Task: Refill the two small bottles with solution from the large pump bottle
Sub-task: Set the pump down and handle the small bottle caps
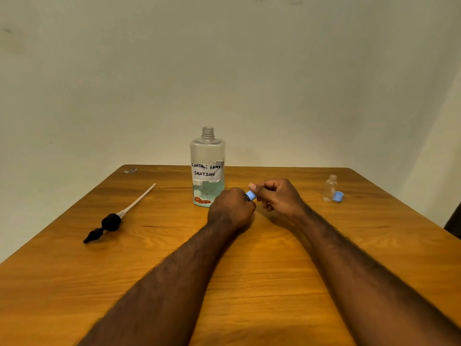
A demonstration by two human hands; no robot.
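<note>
Hands (230, 208) (277, 196) gripping blue-capped bottle (250, 195), large bottle (207, 158) behind, pump (111, 222) left

- Table (274, 283): bears everything listed; wall (224, 71) behind its far edge.
- Large bottle (207, 168): upright, centre of the far half.
- Pump (109, 222): lying flat, well left of the large bottle, tube end pointing towards the far edge.
- Scrap (130, 171): far left corner.
- Open small bottle (329, 189): upright, far right; loose cap (338, 196) touching its right side.
- Left hand (230, 208): just before the large bottle, wrapped round the held small bottle (246, 197), mostly hidden.
- Right hand (277, 196): immediately right of the left hand, pinching the held cap (250, 195) between the two hands.
</note>
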